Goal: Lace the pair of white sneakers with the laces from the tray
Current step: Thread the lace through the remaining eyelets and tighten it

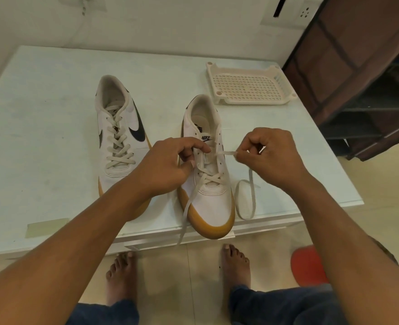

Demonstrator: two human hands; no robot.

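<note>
Lace (224,153) pinched in right hand (272,158), left hand (168,166) gripping sneaker (211,202), eyelets (219,136) partly hidden

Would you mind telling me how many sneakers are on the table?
2. The fully laced sneaker stands left of centre on the table; the half-laced sneaker is to its right, near the front edge, under the left hand and right hand. None appears hidden.

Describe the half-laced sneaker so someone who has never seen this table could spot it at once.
On the white table, two white gum-soled sneakers stand in front of the perforated tray. Take the right-hand sneaker, where the left hand and right hand hold the lace. Unlike its fully laced neighbour, only its lower eyelets are threaded.
</note>
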